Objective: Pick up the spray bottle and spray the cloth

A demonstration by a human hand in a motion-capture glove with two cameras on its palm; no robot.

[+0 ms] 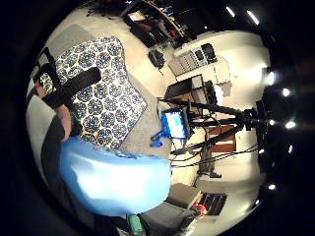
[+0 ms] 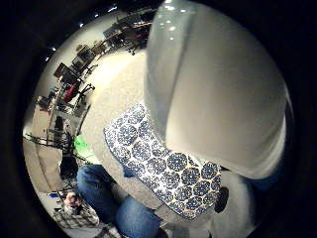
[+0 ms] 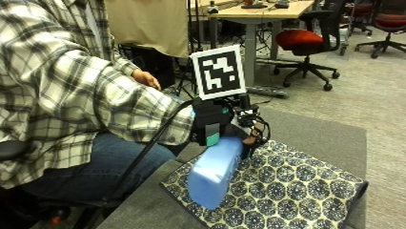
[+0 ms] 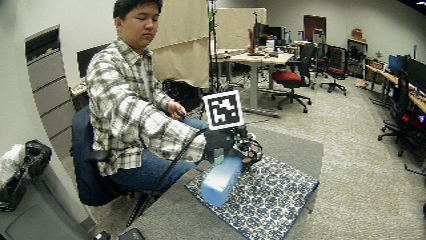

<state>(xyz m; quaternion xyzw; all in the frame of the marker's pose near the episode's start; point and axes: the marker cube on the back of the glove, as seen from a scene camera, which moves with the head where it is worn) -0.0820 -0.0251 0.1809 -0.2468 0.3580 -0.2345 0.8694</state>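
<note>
The spray bottle [image 3: 216, 175], pale blue and translucent, hangs tilted above the near edge of the cloth [image 3: 285, 191], its base pointing down toward the person and its top end hidden inside the gloved right hand [image 3: 218, 125]. In the outside view its lower end is over the cloth's near corner; whether it touches the fabric cannot be told. The bottle's blue body [image 1: 115, 179] fills much of the little finger side palm view, and its pale wall [image 2: 218, 94] takes up most of the thumb side palm view, so it sits close against the palm.

The fingers [image 3: 255, 136] curl round the upper part of the bottle, gripping it just below the top; the nozzle itself is not visible.

The cloth is a dark blue piece with a white round-medallion pattern [image 2: 163, 163], laid flat on the grey surface [image 3: 329, 136] with one corner toward the person and its far side at the surface's edge. It also shows beside the bottle in the little finger side palm view [image 1: 101, 96].

The person sits beside the surface in a plaid shirt and blue jeans, the right sleeve [image 3: 136, 112] reaching out over the cloth. The bare left hand [image 3: 147, 78] is back near the body, apart from the bottle and cloth.
</note>
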